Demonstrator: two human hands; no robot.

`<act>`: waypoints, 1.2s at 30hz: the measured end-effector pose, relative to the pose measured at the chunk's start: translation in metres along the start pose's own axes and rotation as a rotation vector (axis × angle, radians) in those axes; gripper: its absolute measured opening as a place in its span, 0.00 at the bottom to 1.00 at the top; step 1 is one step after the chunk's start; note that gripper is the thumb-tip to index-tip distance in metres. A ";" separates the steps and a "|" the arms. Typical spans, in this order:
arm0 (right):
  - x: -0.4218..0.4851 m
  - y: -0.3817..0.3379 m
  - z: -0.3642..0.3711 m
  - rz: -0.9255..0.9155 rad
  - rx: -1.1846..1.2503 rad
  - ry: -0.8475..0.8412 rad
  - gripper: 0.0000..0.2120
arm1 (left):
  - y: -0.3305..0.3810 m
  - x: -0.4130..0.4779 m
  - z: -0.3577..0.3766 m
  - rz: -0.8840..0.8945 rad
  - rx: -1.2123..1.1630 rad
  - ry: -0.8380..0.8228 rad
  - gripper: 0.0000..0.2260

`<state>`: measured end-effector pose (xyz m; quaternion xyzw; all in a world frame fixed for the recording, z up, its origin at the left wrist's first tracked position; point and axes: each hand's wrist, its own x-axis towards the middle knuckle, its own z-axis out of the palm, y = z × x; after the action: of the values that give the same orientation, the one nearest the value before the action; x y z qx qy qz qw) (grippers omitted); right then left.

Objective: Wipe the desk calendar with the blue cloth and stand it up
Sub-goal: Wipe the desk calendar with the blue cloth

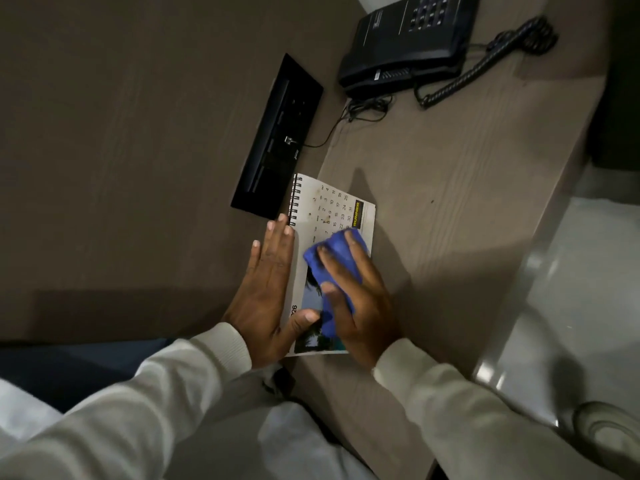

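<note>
White spiral-bound desk calendar (341, 216): lying flat on grey-brown wood-grain tabletop (450, 174), beside black recessed socket panel (277, 136). Left hand (266, 289): fingers spread flat along its spiral edge, thumb on the page. Right hand (356, 299): pressing crumpled blue cloth (334, 268) onto the page. Black corded telephone (405, 43): well apart.

The desk (450, 209) lies bare to the right of the calendar (332, 216), a wide open stretch running toward the right edge of the frame. Just beside the calendar's upper left corner sits a black socket panel (277, 136), with a thin cable (332, 129) trailing from it up to the telephone (405, 43) at the upper right. The phone's coiled cord (485, 60) loops over the desk beside it. Both hands cover the calendar's lower half.
</note>
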<state>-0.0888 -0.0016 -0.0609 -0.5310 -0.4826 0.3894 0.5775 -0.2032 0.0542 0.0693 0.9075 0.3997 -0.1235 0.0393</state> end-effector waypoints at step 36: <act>0.061 0.003 -0.008 0.216 0.063 0.180 0.21 | 0.003 0.000 -0.006 0.008 0.006 -0.032 0.46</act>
<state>-0.0667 0.0554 -0.0548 -0.5942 -0.3562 0.4150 0.5897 -0.2004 0.0532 0.0753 0.9071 0.3949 -0.1388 0.0436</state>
